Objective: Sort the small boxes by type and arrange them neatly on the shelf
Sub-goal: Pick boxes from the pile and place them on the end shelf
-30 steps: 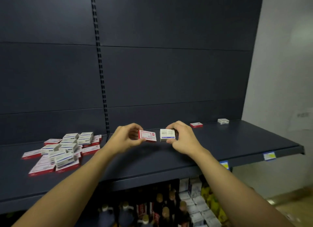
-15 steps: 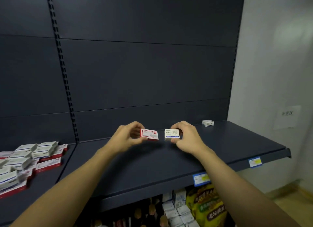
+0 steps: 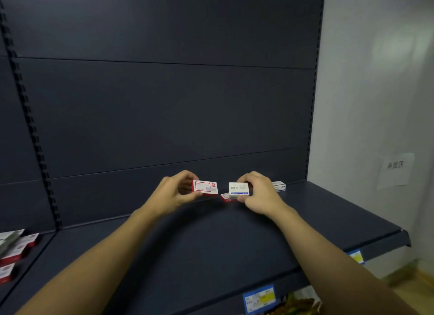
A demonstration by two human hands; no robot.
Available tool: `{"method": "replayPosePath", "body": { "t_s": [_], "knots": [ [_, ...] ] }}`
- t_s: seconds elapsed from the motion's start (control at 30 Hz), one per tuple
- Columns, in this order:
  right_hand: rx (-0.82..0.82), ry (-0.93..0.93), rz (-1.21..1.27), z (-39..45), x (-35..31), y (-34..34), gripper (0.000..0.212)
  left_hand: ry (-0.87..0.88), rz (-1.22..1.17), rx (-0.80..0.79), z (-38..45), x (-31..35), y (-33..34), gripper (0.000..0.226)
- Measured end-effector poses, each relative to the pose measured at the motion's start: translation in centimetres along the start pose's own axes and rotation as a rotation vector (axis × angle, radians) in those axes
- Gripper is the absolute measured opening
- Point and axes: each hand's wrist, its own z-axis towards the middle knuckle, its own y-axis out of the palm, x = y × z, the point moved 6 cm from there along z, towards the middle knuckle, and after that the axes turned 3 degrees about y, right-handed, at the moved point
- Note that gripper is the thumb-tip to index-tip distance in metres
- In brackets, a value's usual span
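Note:
My left hand (image 3: 175, 193) holds a small red-and-white box (image 3: 205, 188) above the dark shelf (image 3: 211, 244). My right hand (image 3: 258, 193) holds a small white box with a blue stripe (image 3: 238, 189) just to its right. Behind and below the white box a red box (image 3: 225, 196) lies on the shelf near the back panel, partly hidden. A white box (image 3: 279, 186) lies on the shelf behind my right hand. A pile of red and white boxes (image 3: 13, 249) shows at the far left edge.
A slotted upright (image 3: 35, 136) divides the dark back panel at the left. A pale wall (image 3: 375, 103) with a paper notice (image 3: 395, 170) bounds the shelf on the right. Price tags (image 3: 259, 298) hang on the front edge, with goods below.
The view has swung right, so the pile of boxes slid to the left edge. Both hands carried their boxes right, toward the two boxes lying at the back, and moved slightly apart.

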Motion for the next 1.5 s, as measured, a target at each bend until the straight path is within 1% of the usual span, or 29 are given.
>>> {"method": "replayPosePath", "body": {
  "t_s": [0.27,0.4,0.47,0.63,0.73,0.9,1.03,1.23,1.37,1.5],
  "knots": [
    [-0.063,-0.066,0.033,3.0,5.7,-2.1,0.034,-0.058,0.043,0.005,3.0,0.1,5.5,0.026],
    [-0.130,-0.101,0.022,4.3,9.1,-3.6,0.036,-0.123,0.068,0.069,3.6,0.1,8.1,0.026],
    [-0.152,-0.114,0.022,5.1,10.7,-4.6,0.036,-0.159,0.098,0.062,4.2,0.3,9.5,0.027],
    [-0.181,-0.147,0.047,6.9,13.4,-6.4,0.037,-0.246,0.141,0.125,5.0,0.5,11.6,0.027],
    [-0.203,-0.166,0.066,7.4,14.2,-6.4,0.037,-0.321,0.175,0.112,5.1,0.0,12.6,0.029],
    [-0.196,-0.183,0.093,8.4,14.5,-6.5,0.037,-0.419,0.280,0.008,4.5,-2.1,14.0,0.034],
    [-0.181,-0.194,0.108,9.4,14.3,-6.7,0.037,-0.477,0.341,-0.033,4.4,-3.7,14.0,0.039],
    [-0.154,-0.213,0.100,10.2,14.2,-7.0,0.037,-0.424,0.479,-0.047,4.8,-4.6,14.4,0.037],
    [-0.164,-0.201,0.088,10.1,15.0,-6.8,0.037,-0.418,0.505,-0.045,5.3,-5.1,14.7,0.038],
    [-0.169,-0.187,0.076,10.0,15.7,-7.1,0.036,-0.447,0.485,0.000,5.7,-5.4,14.8,0.037]
  ]
}}
